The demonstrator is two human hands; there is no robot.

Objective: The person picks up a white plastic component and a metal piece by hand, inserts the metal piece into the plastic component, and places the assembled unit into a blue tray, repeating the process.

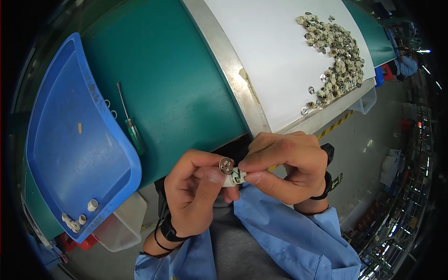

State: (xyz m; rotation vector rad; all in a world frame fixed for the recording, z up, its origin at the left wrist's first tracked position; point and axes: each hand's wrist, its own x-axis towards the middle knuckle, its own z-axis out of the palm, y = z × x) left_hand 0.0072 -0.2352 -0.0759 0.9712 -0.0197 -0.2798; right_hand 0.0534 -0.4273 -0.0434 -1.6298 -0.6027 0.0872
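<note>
the blue tray at the left has a few small white caps gathered in its near end and a tan strip farther up. below it sits a clear bin. a screwdriver lies beside the tray on the green desk; past a metal strip, a white sheet bears a heap of small parts. yellow-black tape crosses the grey floor. just off the desk's near edge, the left hand's fingers grip a white plastic piece beside a round metal disc; the right hand's fingertips pinch at its other end.
</note>
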